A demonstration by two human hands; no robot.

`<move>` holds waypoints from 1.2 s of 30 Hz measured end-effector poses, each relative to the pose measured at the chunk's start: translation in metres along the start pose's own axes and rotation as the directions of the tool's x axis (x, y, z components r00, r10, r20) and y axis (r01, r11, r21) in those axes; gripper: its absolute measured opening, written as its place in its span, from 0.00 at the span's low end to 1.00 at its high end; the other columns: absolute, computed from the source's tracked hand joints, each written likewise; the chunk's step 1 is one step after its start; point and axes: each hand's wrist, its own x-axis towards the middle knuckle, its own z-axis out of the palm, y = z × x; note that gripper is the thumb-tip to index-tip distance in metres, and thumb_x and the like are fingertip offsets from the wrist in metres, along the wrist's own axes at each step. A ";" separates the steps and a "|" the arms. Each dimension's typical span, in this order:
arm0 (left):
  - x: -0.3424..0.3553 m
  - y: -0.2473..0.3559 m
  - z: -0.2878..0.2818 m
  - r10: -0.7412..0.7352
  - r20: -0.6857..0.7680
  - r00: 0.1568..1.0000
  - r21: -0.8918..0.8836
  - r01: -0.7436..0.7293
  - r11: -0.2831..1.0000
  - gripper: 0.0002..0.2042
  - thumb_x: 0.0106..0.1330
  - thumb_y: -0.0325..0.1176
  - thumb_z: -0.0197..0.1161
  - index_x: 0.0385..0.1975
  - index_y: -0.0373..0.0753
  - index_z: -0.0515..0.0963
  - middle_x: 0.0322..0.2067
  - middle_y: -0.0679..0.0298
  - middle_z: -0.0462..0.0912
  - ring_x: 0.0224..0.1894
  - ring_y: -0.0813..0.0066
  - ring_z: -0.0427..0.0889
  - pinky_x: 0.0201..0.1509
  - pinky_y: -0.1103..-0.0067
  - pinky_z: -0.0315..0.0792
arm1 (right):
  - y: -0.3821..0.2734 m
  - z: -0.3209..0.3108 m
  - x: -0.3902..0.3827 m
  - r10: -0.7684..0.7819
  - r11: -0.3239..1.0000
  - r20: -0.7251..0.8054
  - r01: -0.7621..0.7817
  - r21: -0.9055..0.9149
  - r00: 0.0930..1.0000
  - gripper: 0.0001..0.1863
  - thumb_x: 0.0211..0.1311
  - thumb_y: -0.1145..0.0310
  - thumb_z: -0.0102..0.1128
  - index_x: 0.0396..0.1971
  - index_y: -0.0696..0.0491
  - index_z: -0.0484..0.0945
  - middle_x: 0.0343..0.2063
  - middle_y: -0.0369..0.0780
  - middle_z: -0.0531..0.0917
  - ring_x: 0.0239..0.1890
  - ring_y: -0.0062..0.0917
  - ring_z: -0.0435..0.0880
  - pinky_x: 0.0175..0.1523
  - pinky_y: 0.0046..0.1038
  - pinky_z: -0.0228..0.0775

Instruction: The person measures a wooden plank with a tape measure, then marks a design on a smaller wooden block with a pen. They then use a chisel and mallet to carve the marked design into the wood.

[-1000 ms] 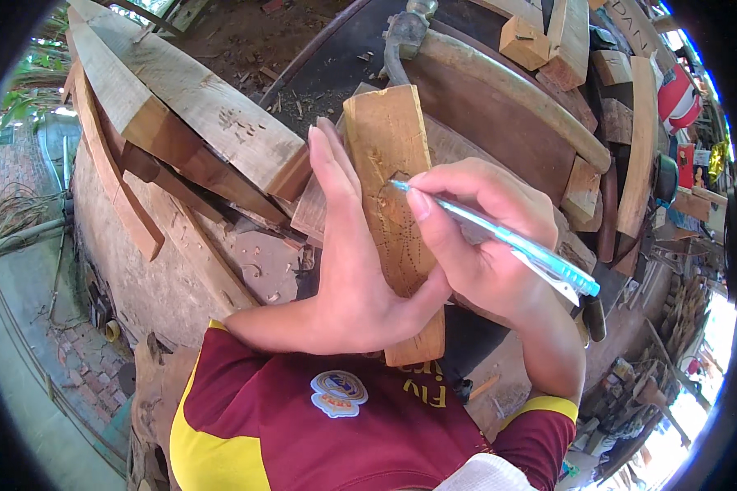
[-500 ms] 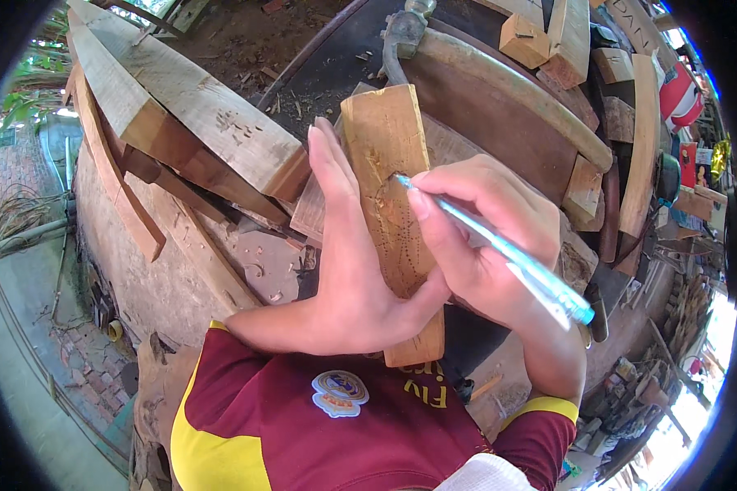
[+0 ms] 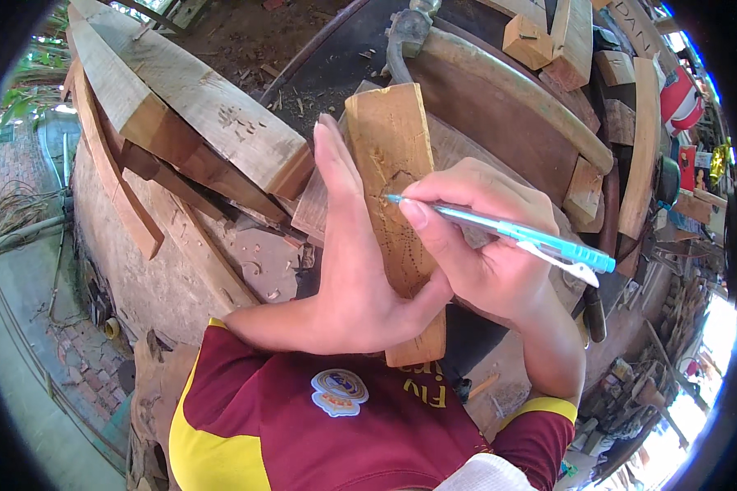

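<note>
A yellowish wooden block (image 3: 389, 131) lies lengthwise before me, on a wider board (image 3: 452, 153). Dotted lines and a dark curved mark run along its upper face. My left hand (image 3: 356, 270) braces the block, fingers straight along its left edge and thumb stretched across to the right side. In my right hand (image 3: 495, 237) is a light blue pen (image 3: 561, 250) with a white clip, pinched between thumb and fingers. Its tip meets or hovers just over the block's face near the curved mark; contact cannot be told for certain.
Thick wooden beams (image 3: 213, 114) lean at the left. A curved wooden piece (image 3: 516, 82) with a metal clamp-like part (image 3: 408, 37) lies behind the block. Several wood offcuts (image 3: 569, 41) are stacked at the right, and a dark handle (image 3: 595, 315) sits beside my right forearm.
The pen's tip has moved slightly down and left along the block, and its back end has swung right. The block has shifted a little to the right at its far end.
</note>
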 end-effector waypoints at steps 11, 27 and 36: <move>0.001 0.000 0.001 0.010 -0.009 1.000 -0.027 -0.010 1.000 0.62 0.47 0.30 0.73 0.66 0.17 0.23 0.69 0.24 0.28 0.74 0.33 0.30 0.76 0.57 0.34 | 0.006 -0.005 0.004 -0.076 0.997 0.046 0.075 0.018 0.996 0.03 0.56 0.77 0.67 0.30 0.58 0.82 0.23 0.41 0.83 0.23 0.27 0.81 0.29 0.23 0.70; 0.001 -0.001 0.000 0.036 -0.015 0.999 -0.010 -0.037 0.999 0.61 0.48 0.31 0.73 0.66 0.16 0.25 0.68 0.23 0.30 0.74 0.31 0.33 0.76 0.56 0.36 | 0.003 -0.009 0.004 -0.054 0.996 0.090 0.048 0.076 0.994 0.02 0.54 0.79 0.65 0.27 0.58 0.81 0.21 0.41 0.81 0.21 0.25 0.79 0.28 0.23 0.67; 0.001 -0.002 0.000 0.028 0.030 0.999 0.011 -0.028 1.000 0.60 0.51 0.28 0.71 0.67 0.19 0.22 0.70 0.28 0.25 0.76 0.41 0.27 0.76 0.60 0.28 | 0.005 -0.018 -0.003 0.140 0.961 -0.077 -0.116 0.253 0.987 0.05 0.65 0.74 0.61 0.33 0.60 0.78 0.24 0.36 0.80 0.25 0.14 0.77 0.30 0.19 0.67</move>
